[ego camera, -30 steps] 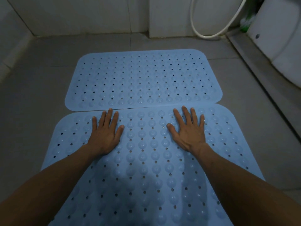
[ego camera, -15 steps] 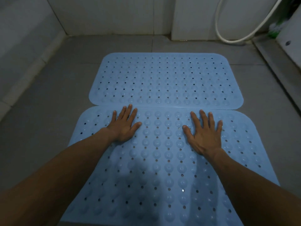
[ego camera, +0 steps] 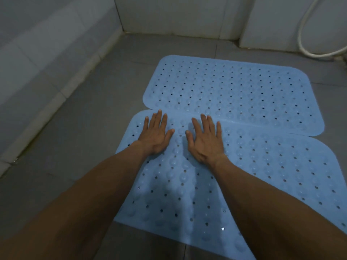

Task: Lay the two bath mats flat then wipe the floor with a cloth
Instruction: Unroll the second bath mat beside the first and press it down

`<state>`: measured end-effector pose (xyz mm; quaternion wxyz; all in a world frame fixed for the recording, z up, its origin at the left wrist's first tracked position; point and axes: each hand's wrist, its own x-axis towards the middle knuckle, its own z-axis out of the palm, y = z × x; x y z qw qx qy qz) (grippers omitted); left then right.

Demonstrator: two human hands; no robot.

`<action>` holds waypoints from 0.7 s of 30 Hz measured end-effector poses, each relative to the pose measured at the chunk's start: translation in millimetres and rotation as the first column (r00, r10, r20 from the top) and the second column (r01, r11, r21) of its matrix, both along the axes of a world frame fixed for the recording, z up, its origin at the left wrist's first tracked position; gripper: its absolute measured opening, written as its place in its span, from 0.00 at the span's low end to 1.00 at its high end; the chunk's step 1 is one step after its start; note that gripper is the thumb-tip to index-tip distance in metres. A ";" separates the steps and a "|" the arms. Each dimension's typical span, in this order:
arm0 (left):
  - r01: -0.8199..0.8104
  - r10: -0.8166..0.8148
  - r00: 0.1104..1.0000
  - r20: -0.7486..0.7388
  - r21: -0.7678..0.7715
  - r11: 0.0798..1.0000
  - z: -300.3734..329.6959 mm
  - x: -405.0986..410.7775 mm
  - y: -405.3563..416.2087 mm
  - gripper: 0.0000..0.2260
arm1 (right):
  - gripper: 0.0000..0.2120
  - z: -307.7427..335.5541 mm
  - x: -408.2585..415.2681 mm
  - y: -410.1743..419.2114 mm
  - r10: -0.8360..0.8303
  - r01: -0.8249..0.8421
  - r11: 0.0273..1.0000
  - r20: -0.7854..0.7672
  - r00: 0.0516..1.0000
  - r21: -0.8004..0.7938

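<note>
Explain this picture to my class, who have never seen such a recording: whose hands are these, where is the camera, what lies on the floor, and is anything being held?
There is no machine here. A person wears one wide-angle camera on the head, looking forward and down, so the two bare arms reach in from the bottom of the picture. On the grey tiled floor lie two light blue bath mats with holes and bumps: the far mat and the near mat, their long edges meeting. The left hand and the right hand press flat, fingers spread, on the near mat close to that seam. Neither holds anything. A white hose hangs by the wall. No cloth shows.
</note>
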<state>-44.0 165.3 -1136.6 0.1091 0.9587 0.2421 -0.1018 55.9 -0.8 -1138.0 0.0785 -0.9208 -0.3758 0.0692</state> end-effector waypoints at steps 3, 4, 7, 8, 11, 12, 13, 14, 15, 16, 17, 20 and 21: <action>0.028 -0.032 0.994 0.109 0.034 0.999 -9.1 18.7 2.0 0.31 | 0.31 -8.3 3.8 18.9 -0.067 0.067 0.998 -0.037 0.997 0.004; 0.052 -0.059 0.989 0.134 0.055 0.997 -14.4 23.4 3.8 0.31 | 0.31 -13.5 5.9 20.9 -0.086 0.085 0.996 -0.038 0.996 -0.009; 0.138 -0.155 0.972 0.178 0.101 0.985 -37.7 25.6 8.3 0.31 | 0.31 -30.6 6.1 18.0 -0.112 0.112 0.993 -0.005 0.994 -0.039; 0.141 -0.160 0.966 0.202 0.103 0.985 -44.5 25.5 10.0 0.30 | 0.31 -34.3 6.3 17.5 -0.114 0.114 0.993 0.008 0.993 -0.033; 0.121 -0.146 0.947 0.286 0.102 0.987 -50.9 26.0 12.4 0.30 | 0.30 -34.2 6.7 17.5 -0.138 0.138 0.990 0.008 0.990 0.016; 0.125 -0.156 0.939 0.306 0.120 0.985 -51.7 25.3 12.4 0.30 | 0.29 -32.6 6.5 17.9 -0.162 0.162 0.986 0.015 0.987 0.037; 0.130 -0.167 0.932 0.320 0.133 0.983 -51.5 24.9 12.4 0.30 | 0.29 -31.3 6.1 18.4 -0.194 0.193 0.980 0.016 0.981 0.048; 0.136 -0.170 0.933 0.319 0.124 0.983 -49.9 25.8 12.9 0.30 | 0.30 -30.2 6.2 19.1 -0.225 0.225 0.973 0.013 0.974 0.044; 0.139 -0.165 0.939 0.302 0.107 0.985 -48.2 27.0 13.1 0.30 | 0.30 -30.0 6.4 19.9 -0.243 0.243 0.970 0.009 0.970 0.026; 0.138 -0.159 0.947 0.279 0.090 0.986 -47.3 27.2 12.5 0.30 | 0.31 -30.1 6.4 20.7 -0.245 0.245 0.970 0.008 0.969 0.002; 0.134 -0.150 0.954 0.259 0.081 0.988 -47.2 27.1 11.9 0.30 | 0.32 -31.2 6.7 21.7 -0.237 0.237 0.971 0.007 0.971 -0.018; 0.120 -0.136 0.970 0.202 0.088 0.989 -45.9 29.5 12.1 0.30 | 0.32 -32.8 9.4 22.4 -0.225 0.225 0.973 0.000 0.974 -0.051; 0.118 -0.132 0.972 0.195 0.084 0.990 -45.3 30.4 12.2 0.30 | 0.32 -32.7 10.0 22.3 -0.229 0.228 0.972 -0.004 0.973 -0.052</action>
